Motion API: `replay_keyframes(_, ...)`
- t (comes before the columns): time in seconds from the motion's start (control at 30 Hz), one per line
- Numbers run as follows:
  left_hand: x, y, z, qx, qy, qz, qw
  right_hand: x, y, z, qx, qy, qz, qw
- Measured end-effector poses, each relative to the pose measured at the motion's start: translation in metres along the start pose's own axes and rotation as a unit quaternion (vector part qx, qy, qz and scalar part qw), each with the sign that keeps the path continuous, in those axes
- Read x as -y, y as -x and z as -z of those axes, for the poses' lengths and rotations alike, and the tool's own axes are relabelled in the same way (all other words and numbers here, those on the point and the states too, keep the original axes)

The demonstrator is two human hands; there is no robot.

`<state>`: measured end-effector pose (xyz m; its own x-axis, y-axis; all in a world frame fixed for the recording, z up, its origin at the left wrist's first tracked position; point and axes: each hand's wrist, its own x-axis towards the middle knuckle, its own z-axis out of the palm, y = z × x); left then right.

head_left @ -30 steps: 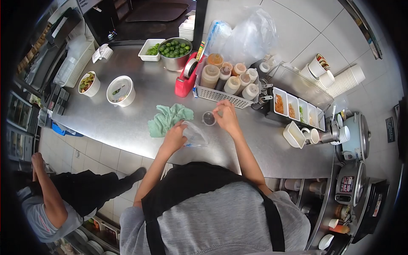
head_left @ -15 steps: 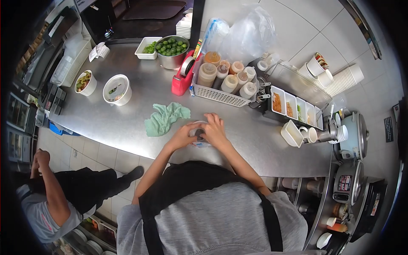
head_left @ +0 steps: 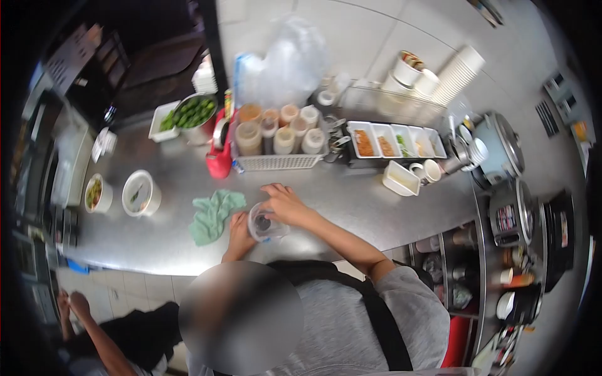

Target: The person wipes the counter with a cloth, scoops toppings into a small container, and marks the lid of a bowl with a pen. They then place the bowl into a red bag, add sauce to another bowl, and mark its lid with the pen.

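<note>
On the steel counter point(head_left: 332, 213), close to my body, stands a clear plastic container point(head_left: 276, 232) with a small dark round item point(head_left: 262, 223) visible inside. My left hand point(head_left: 239, 235) is closed against the container's left side. Over the upper right rim curves my right hand point(head_left: 285, 205), its thumb side on the rim and its other fingers reaching past it; blur hides their exact contact. A crumpled green cloth point(head_left: 215, 216) lies just left of my left hand.
Ahead stand a basket point(head_left: 279, 161) of sauce bottles, a red tape dispenser point(head_left: 218, 161) and a pot of green limes point(head_left: 195, 116). Two white tubs point(head_left: 141, 193) point(head_left: 98, 193) are on the left. A topping tray point(head_left: 396, 143) is at right. Another person's arm point(head_left: 100, 332) shows lower left.
My view has turned, so the counter items appear shifted. My hands have moved apart, showing more of the container; the right has shifted to its upper right rim.
</note>
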<state>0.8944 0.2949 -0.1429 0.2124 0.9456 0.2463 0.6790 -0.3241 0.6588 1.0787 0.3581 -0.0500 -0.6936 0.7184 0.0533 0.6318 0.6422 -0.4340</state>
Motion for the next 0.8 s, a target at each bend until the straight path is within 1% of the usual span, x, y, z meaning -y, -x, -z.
replay_keyframes(0.1, -0.007, 0.001, 0.002, 0.0, -0.012, -0.007, 1.0, -0.046, -0.01, 0.065, -0.091, -0.047, -0.017, 0.995)
replay_keyframes(0.13, -0.008, 0.004, 0.002, 0.003, -0.009, -0.008, 1.0, -0.057, -0.011, 0.1, -0.151, -0.028, -0.002, 0.988)
replay_keyframes(0.17, -0.008, 0.005, 0.002, 0.002, -0.006, -0.007, 1.0, -0.062, -0.012, 0.143, -0.188, -0.132, -0.068, 0.971)
replay_keyframes(0.2, -0.008, 0.004, 0.003, -0.001, -0.003, -0.004, 1.0, -0.099, -0.022, 0.164, -0.302, -0.062, -0.095, 0.946)
replay_keyframes(0.23, -0.008, 0.003, 0.005, 0.001, 0.007, -0.01, 1.0, -0.12, -0.026, 0.204, -0.324, 0.054, -0.215, 0.92)
replay_keyframes(0.27, -0.009, 0.003, 0.009, 0.003, 0.018, -0.014, 1.0, -0.167, -0.025, 0.233, -0.469, 0.064, -0.07, 0.878)
replay_keyframes(0.3, -0.01, 0.004, 0.014, 0.004, 0.029, -0.017, 0.999, -0.201, -0.022, 0.266, -0.514, 0.079, -0.114, 0.846)
replay_keyframes(0.33, -0.011, 0.006, 0.023, 0.05, 0.01, -0.016, 0.999, -0.27, -0.024, 0.295, -0.577, 0.221, -0.08, 0.782)
replay_keyframes(0.37, -0.012, 0.007, 0.029, 0.06, 0.03, 0.001, 0.998, -0.304, -0.017, 0.321, -0.578, 0.24, -0.166, 0.762)
replay_keyframes(0.43, -0.017, 0.011, 0.041, 0.08, 0.07, 0.036, 0.994, -0.316, -0.003, 0.339, -0.576, 0.307, -0.341, 0.677)
replay_keyframes(0.47, -0.021, 0.009, 0.05, 0.1, 0.061, 0.035, 0.992, -0.339, 0.006, 0.347, -0.512, 0.302, -0.388, 0.704)
replay_keyframes(0.5, -0.027, 0.007, 0.056, 0.074, 0.089, 0.055, 0.992, -0.37, 0.017, 0.353, -0.444, 0.296, -0.432, 0.728)
replay_keyframes(0.57, -0.039, 0.011, 0.061, 0.016, 0.142, 0.108, 0.984, -0.422, 0.031, 0.36, -0.418, 0.31, -0.439, 0.732)
replay_keyframes(0.6, -0.043, 0.008, 0.062, -0.007, 0.126, 0.096, 0.987, -0.443, 0.038, 0.361, -0.421, 0.389, -0.38, 0.726)
replay_keyframes(0.63, -0.053, 0.005, 0.067, -0.005, 0.105, 0.112, 0.988, -0.453, 0.042, 0.368, -0.404, 0.43, -0.33, 0.737)
replay_keyframes(0.67, -0.066, 0.002, 0.074, -0.003, 0.084, 0.132, 0.988, -0.463, 0.044, 0.377, -0.382, 0.461, -0.305, 0.741)
replay_keyframes(0.7, -0.082, -0.003, 0.079, 0.019, 0.049, 0.166, 0.985, -0.465, 0.045, 0.389, -0.355, 0.465, -0.279, 0.761)
replay_keyframes(0.73, -0.092, -0.006, 0.082, 0.044, 0.016, 0.198, 0.979, -0.46, 0.044, 0.399, -0.325, 0.439, -0.281, 0.789)
replay_keyframes(0.77, -0.091, -0.005, 0.078, 0.043, 0.019, 0.211, 0.976, -0.458, 0.046, 0.407, -0.303, 0.435, -0.263, 0.806)
replay_keyframes(0.8, -0.085, -0.004, 0.071, 0.042, 0.022, 0.219, 0.975, -0.436, 0.044, 0.408, -0.281, 0.442, -0.264, 0.81)
